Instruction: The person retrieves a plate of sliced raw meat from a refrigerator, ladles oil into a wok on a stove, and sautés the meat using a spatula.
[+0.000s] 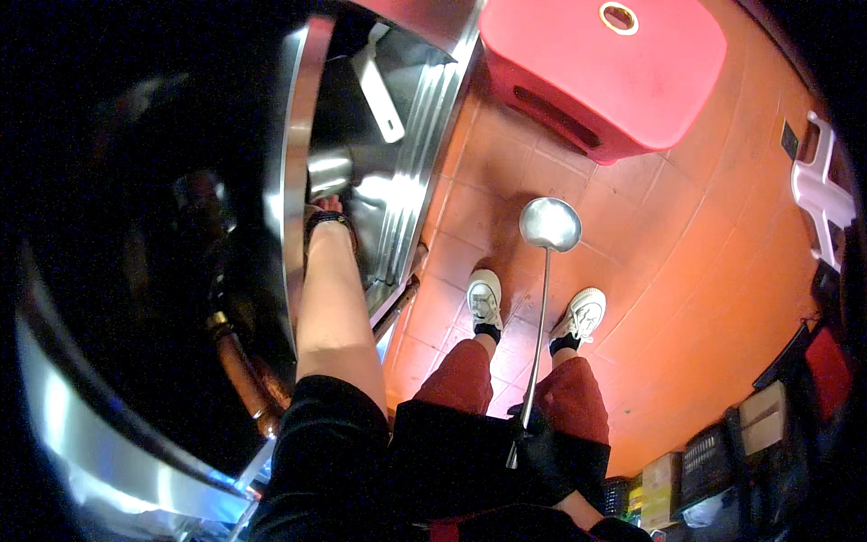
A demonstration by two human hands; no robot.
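Note:
A long-handled steel ladle points away from me over the tiled floor, bowl outward. Its handle runs into my right hand, which looks black-gloved and is closed around the handle near my waist. My left arm reaches forward over the steel counter at the left, with a dark band at the wrist. Only some fingertips of my left hand show, beside a shiny metal vessel; whether they touch it is unclear. Farther along the counter lies a utensil with a white handle.
A red plastic bin or stool with a round hole on top stands ahead. The steel counter edge runs along my left. At lower left is a brown handle in deep shadow. A pale plastic stool and several crates line the right.

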